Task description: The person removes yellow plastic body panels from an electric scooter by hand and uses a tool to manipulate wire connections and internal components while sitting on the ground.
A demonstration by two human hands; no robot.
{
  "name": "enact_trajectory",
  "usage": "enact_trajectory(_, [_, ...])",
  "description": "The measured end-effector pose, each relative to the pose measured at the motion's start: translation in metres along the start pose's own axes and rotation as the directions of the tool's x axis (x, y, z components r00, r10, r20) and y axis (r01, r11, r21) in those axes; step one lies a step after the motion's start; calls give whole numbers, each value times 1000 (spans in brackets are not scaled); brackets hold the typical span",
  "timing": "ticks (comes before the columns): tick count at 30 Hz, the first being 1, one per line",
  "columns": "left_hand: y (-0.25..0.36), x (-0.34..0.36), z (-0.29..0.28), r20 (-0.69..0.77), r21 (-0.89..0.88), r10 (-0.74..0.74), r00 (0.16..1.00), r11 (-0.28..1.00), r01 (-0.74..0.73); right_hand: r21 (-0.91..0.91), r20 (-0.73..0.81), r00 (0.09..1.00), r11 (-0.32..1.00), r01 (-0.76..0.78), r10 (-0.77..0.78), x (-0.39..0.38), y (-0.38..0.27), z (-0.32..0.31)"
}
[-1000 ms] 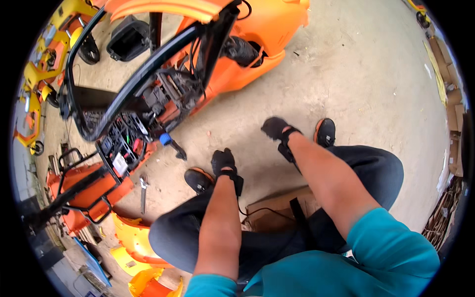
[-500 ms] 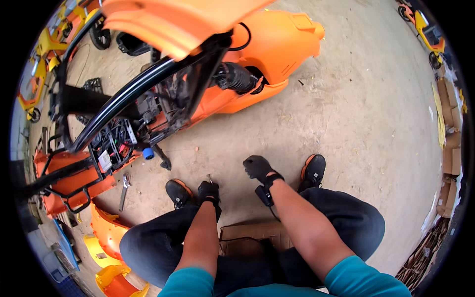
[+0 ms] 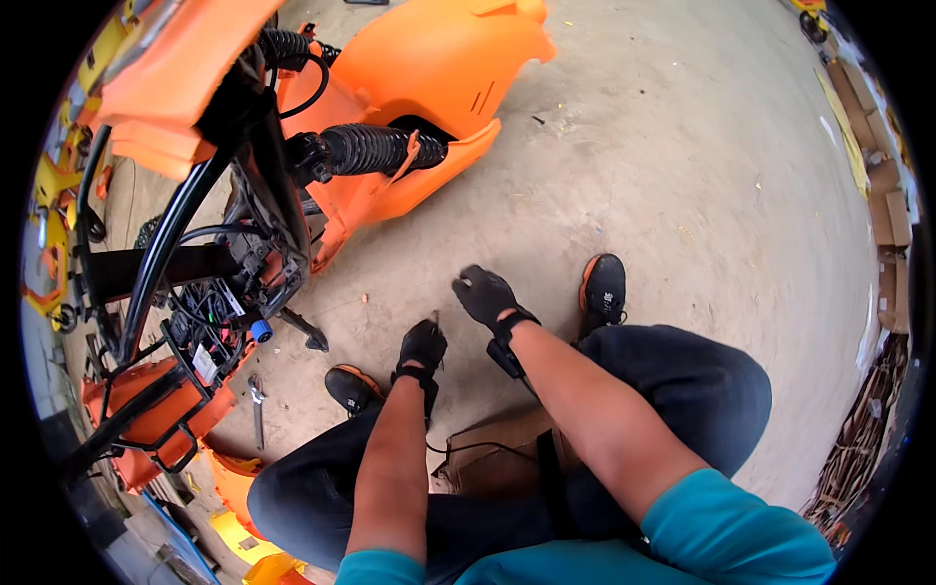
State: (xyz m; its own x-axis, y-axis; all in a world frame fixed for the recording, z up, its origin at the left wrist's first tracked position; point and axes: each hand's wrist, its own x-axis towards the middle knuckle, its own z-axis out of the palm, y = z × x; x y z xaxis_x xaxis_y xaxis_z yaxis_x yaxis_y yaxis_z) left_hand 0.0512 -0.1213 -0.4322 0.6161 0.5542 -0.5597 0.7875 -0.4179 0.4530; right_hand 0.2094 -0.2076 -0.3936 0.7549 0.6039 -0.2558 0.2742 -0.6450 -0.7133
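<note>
My left hand [image 3: 423, 346], in a black glove, is closed in front of my left shoe. At its fingertips a small tip shows, too blurred to name. To its right and a little farther off, my right hand [image 3: 486, 296], gloved too, has its fingers curled in; what they hold, if anything, is hidden. Neither hand touches the partly stripped orange scooter [image 3: 429, 58] at the left. Its black frame tube [image 3: 177, 229], ribbed black fork boot [image 3: 370, 149] and bare wiring [image 3: 200, 310] show. An adjustable wrench [image 3: 257, 414] lies on the floor left of my left shoe.
A blue round connector [image 3: 260, 331] sticks out by the wiring. Orange and yellow panels [image 3: 244, 539] lie beside my left knee. A cardboard box [image 3: 492, 458] is between my legs. Cardboard boxes [image 3: 885, 200] line the right edge, and yellow scooters [image 3: 49, 239] stand at the far left.
My left hand has risen away from my shoe, toward the right hand. The right hand has shifted slightly left and farther off. My view has turned, so the scooter sits farther left.
</note>
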Motion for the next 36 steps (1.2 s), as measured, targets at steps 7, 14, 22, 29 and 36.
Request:
enact_trajectory(7, [79,-23,-94,-11,131,387,922,915,-382,-182,534,817,914,363,-218,6,-64,-68])
enact_trajectory(14, [133,-81,-159,-99,116,610,786,792,-599,-100,722,683,960,260,-110,-14,-110,-145])
enact_trajectory(22, [123,-115,-249,-185,-140,657,730,718,-682,-284,368,586,513,810,-722,-10,-143,-297])
enact_trajectory(29, [125,-160,-258,-101,-746,184,978,636,-197,855,15,926,486,184,-376,-80,-185,-357])
enact_trajectory(36, [113,-180,-264,-51,-770,211,976,614,-173,932,186,811,362,34,-555,-76,-179,-305])
